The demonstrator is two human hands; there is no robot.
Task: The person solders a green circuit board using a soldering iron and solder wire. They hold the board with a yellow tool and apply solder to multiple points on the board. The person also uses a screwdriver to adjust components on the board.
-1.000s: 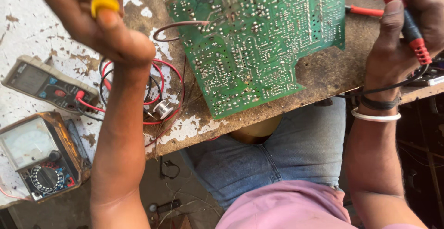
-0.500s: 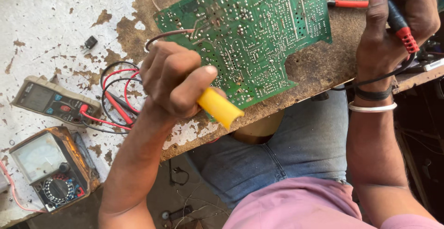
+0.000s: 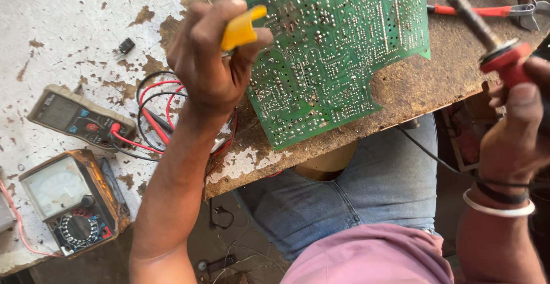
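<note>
Worn, paint-flaked bench (image 3: 69, 9). Left hand (image 3: 212, 66) clenched around yellow-handled tool (image 3: 240, 27), beside green circuit board's (image 3: 344, 49) left edge. Right hand (image 3: 515, 129) grasps red-collared soldering iron (image 3: 487, 32), right of board.

Worn workbench (image 3: 69, 9) of peeling white paint; dim floor (image 3: 229, 244) beneath; hard sunlight

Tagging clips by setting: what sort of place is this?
Likely a small electronics repair bench. A green circuit board lies solder side up on a worn, paint-chipped table, two multimeters sit beside it, and the right hand holds a soldering iron.
</note>
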